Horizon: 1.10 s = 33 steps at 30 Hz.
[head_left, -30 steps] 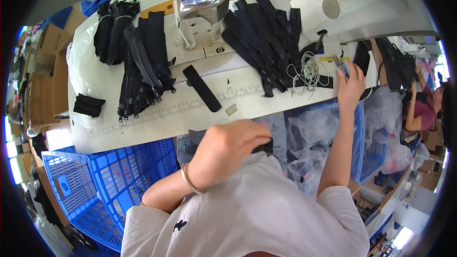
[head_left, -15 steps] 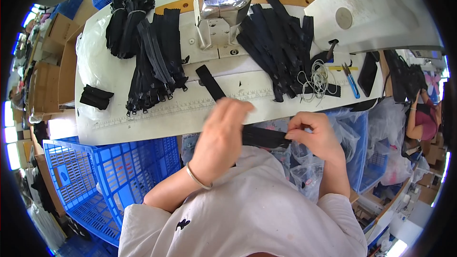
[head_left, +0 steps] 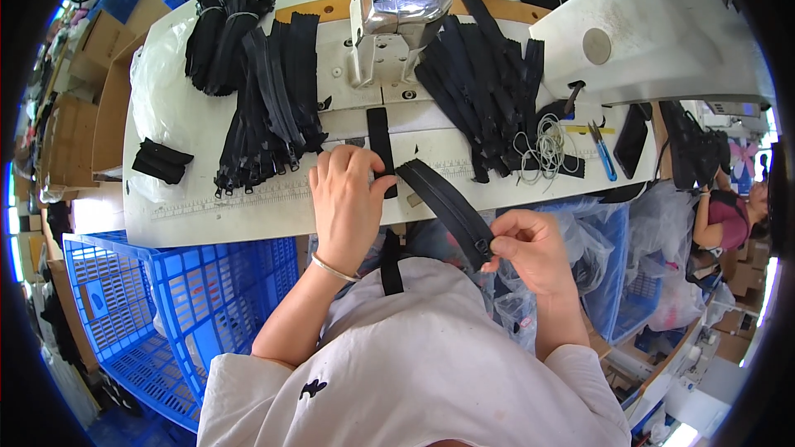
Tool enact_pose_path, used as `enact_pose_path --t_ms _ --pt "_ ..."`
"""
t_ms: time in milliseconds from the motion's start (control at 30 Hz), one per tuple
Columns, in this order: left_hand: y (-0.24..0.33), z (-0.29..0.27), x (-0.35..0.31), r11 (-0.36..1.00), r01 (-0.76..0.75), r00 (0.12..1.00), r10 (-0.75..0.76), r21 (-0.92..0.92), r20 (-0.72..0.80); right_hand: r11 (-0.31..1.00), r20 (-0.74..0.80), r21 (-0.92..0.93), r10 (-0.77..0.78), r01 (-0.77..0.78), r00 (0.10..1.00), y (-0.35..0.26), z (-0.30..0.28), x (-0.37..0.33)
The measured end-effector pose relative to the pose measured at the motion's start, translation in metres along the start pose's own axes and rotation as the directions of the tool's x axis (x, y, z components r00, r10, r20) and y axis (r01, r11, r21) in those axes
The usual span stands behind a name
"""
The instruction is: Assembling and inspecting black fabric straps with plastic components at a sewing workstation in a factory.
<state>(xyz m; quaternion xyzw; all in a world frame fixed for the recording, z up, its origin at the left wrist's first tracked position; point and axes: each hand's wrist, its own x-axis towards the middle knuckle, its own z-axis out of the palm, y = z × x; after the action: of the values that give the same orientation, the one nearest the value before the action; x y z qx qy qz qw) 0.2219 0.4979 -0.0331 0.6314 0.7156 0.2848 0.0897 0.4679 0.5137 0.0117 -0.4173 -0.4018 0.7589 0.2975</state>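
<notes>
My right hand [head_left: 534,252] pinches the near end of a black zipper [head_left: 445,203], beside its metal slider [head_left: 483,246]. The zipper slants up to the left, its far end over the table's front edge. My left hand [head_left: 344,207] has its fingers curled, thumb and forefinger closed at the edge of a black fabric strip [head_left: 379,136] that runs toward the sewing machine [head_left: 397,4]. Below the table edge a black band [head_left: 391,265] hangs against my shirt; whether it joins the strip I cannot tell.
Black zippers lie in piles left [head_left: 281,91] and right [head_left: 484,83] of the machine. A folded black bundle [head_left: 163,161], a tangle of pale cord [head_left: 542,151], blue-handled snips [head_left: 603,153] and a dark phone [head_left: 633,139] share the table [head_left: 182,219]. Blue crates [head_left: 157,261] stand below; another person [head_left: 719,219] is far right.
My left hand has come off the zipper and moved left to the strip, which now lies straighter. The zipper has swung from level to slanting. My right hand keeps its end.
</notes>
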Motion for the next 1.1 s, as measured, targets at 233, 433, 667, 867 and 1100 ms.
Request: enact_pose_path --t_ms 233,433,667,867,1100 --pt "-0.002 -0.008 0.002 0.995 0.065 0.997 -0.068 -0.076 -0.042 0.992 0.144 -0.035 -0.119 0.125 0.982 -0.022 0.031 0.017" --pt "-0.013 -0.015 -0.008 0.366 0.478 0.876 -0.27 -0.799 0.4 0.881 0.248 -0.308 -0.291 0.36 0.924 -0.036 0.073 0.038" --pt "-0.002 -0.04 -0.007 0.074 0.573 0.803 -0.252 -0.816 0.541 0.664 0.369 -0.557 -0.341 0.499 0.865 -0.007 0.062 0.082" --pt "0.0 -0.039 -0.007 -0.064 0.555 0.796 -0.247 -0.829 0.552 0.928 0.183 -0.343 -0.084 0.144 0.979 0.0 0.066 0.071" --pt "-0.002 -0.033 -0.015 0.06 0.471 0.867 -0.217 -0.88 0.449 0.951 0.107 -0.286 -0.091 0.118 0.99 0.0 0.066 0.061"
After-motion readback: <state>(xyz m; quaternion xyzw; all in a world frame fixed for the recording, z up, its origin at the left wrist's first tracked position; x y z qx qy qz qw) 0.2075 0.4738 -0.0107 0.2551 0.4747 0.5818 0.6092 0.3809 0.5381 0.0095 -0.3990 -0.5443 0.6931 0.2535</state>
